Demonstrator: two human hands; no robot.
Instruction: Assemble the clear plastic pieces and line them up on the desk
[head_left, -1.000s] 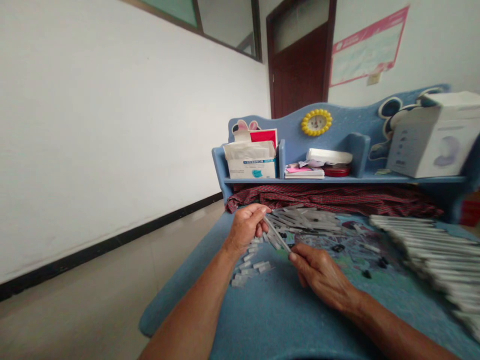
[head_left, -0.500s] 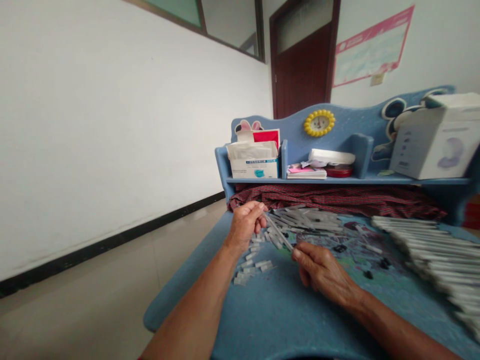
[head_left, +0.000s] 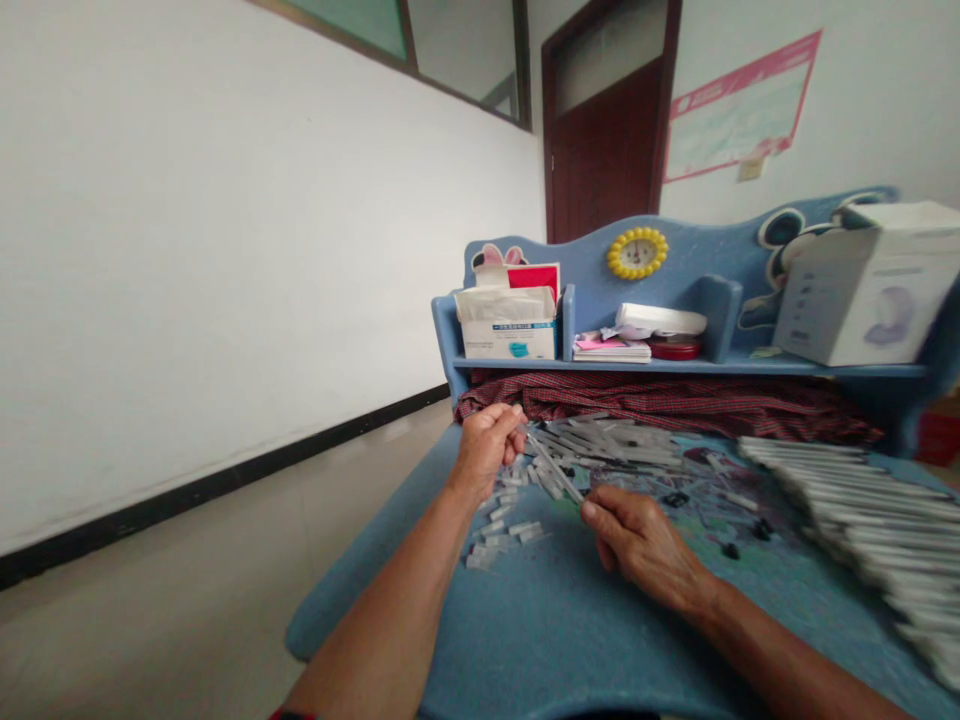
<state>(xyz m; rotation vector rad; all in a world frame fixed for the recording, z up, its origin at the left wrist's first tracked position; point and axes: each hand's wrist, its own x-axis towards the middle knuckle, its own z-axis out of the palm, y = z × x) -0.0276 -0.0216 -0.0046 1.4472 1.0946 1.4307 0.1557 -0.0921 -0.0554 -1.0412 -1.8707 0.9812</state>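
My right hand (head_left: 637, 545) pinches the lower end of a slim clear pen barrel (head_left: 556, 468), which slants up and left above the table. My left hand (head_left: 487, 445) is closed at the barrel's upper end, thumb against fingers; what sits in that pinch is too small to make out. Below and beside my left hand lie several short clear caps (head_left: 495, 528). Behind the barrel is a heap of long clear barrels (head_left: 615, 438). Small black plugs (head_left: 731, 550) are scattered to the right of it, above my right hand.
Long whitish pens (head_left: 862, 510) lie in a stacked row on the right of the blue table (head_left: 525, 640). A checked cloth (head_left: 675, 400) is bunched under the shelf. A mask box (head_left: 506, 325) and a large white box (head_left: 862, 290) stand on the shelf.
The upper end of the pen barrel now shows slightly apart from my left fingertips, where before it ran up to them. The view has shifted a little; both hands are nearly in place.
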